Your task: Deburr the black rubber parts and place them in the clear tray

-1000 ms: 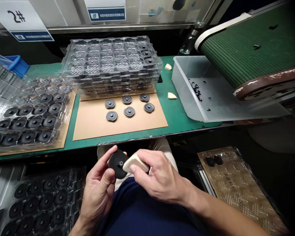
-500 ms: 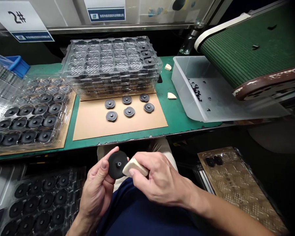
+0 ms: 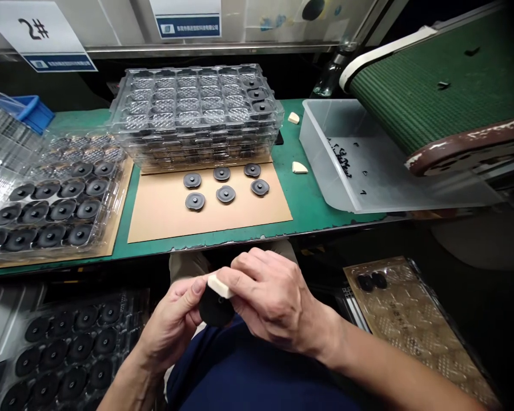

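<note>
Above my lap, my left hand [image 3: 177, 311] grips a round black disc part [image 3: 216, 308] by its left edge. The disc has a small raised hub, now partly covered. My right hand [image 3: 274, 299] pinches a cream-coloured block [image 3: 220, 286], sponge-like or eraser-like, against the disc's upper rim. Several similar grey-black discs [image 3: 225, 194] lie in two rows on a cardboard sheet [image 3: 163, 222] on the bench, beyond my hands. Two more cream pieces [image 3: 300, 167] rest on the green bench top beside the cardboard.
Stacked clear trays [image 3: 197, 114] stand behind the cardboard. Left is a tray of discs [image 3: 51, 211], with another disc tray [image 3: 68, 354] below. A translucent bin [image 3: 334, 177] holding small black bits sits under a green conveyor [image 3: 432, 85]. A brownish tray [image 3: 411, 319] is lower right.
The cream block has moved from the disc's right edge to its upper rim. My right hand has shifted up and left, while the disc has moved slightly right and down.
</note>
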The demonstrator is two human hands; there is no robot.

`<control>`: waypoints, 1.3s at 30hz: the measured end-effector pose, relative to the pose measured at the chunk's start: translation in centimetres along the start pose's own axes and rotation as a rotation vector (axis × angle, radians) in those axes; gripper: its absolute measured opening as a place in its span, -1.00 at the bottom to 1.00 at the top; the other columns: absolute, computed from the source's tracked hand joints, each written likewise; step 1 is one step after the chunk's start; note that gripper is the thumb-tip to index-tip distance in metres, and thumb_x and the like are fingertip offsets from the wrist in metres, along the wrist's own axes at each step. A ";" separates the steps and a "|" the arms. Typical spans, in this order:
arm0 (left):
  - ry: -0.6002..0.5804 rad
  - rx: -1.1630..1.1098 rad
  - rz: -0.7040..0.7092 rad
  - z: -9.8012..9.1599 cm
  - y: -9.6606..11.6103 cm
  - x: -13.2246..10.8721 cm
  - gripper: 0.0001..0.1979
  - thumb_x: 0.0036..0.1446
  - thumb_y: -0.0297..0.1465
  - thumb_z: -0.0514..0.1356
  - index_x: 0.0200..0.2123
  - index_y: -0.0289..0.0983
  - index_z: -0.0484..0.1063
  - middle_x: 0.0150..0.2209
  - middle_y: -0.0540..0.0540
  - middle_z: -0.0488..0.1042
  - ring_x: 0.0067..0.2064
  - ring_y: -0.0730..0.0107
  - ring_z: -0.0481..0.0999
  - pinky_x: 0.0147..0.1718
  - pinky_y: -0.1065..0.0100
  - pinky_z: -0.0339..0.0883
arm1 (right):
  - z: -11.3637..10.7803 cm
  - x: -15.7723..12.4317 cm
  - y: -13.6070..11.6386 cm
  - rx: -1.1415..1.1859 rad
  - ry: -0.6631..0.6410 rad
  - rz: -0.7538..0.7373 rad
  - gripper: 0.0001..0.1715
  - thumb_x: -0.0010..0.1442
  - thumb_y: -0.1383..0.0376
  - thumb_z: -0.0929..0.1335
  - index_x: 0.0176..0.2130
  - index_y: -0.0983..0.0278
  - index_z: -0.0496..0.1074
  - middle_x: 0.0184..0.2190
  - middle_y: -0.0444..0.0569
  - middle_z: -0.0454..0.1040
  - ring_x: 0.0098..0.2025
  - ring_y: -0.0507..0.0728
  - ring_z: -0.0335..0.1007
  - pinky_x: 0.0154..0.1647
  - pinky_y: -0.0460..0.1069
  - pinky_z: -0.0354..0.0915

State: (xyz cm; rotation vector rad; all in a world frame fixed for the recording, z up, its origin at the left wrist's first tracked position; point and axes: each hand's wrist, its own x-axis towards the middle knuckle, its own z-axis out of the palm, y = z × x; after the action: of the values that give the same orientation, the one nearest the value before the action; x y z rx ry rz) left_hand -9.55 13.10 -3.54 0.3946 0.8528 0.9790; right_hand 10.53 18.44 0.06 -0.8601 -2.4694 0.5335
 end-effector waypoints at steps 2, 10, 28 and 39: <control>0.074 -0.043 0.065 -0.1 0.1 0.1 -0.61 0.30 -0.23 0.29 0.11 -0.27 0.59 -0.05 -0.23 0.63 -0.05 0.17 0.60 -0.01 0.29 0.52 | 0.3 -0.1 -0.1 0.069 0.022 0.083 -0.86 0.40 0.34 0.25 -0.22 0.28 0.37 -0.34 -0.06 0.38 -0.32 0.11 0.23 -0.27 0.04 0.11; -0.075 0.055 -0.126 -1.2 0.4 0.1 -0.53 0.36 -0.14 0.20 0.12 -0.37 0.57 -0.29 -0.26 0.63 -0.38 0.26 0.59 -0.31 0.23 0.57 | 0.4 -0.1 0.2 -0.034 -0.038 -0.057 -0.79 0.44 0.31 0.25 -0.02 0.26 0.43 -0.22 0.00 0.42 -0.22 0.17 0.25 -0.19 0.08 0.14; 0.037 -0.190 0.001 -1.5 -0.4 1.0 -0.63 0.30 -0.21 0.30 0.11 -0.18 0.58 -0.05 -0.20 0.64 -0.11 0.22 0.64 -0.11 0.26 0.57 | 1.6 0.9 0.4 0.000 0.016 0.005 -0.78 0.46 0.26 0.25 -0.08 0.26 0.46 -0.25 -0.01 0.45 -0.22 0.17 0.28 -0.18 0.09 0.16; 0.003 0.057 -0.143 -3.2 0.3 0.2 -0.62 0.33 -0.19 0.25 0.06 -0.31 0.61 -0.16 -0.26 0.60 -0.22 0.21 0.58 -0.24 0.19 0.57 | 2.5 0.9 1.4 0.098 -0.108 -0.006 -0.79 0.44 0.35 0.24 -0.07 0.26 0.46 -0.23 -0.01 0.43 -0.22 0.13 0.27 -0.12 0.07 0.16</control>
State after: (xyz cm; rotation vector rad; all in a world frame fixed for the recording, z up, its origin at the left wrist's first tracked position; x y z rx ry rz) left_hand -12.18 13.17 -5.43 0.3756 0.9007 0.8251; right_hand 9.18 19.53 -2.38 -0.8033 -2.5182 0.7104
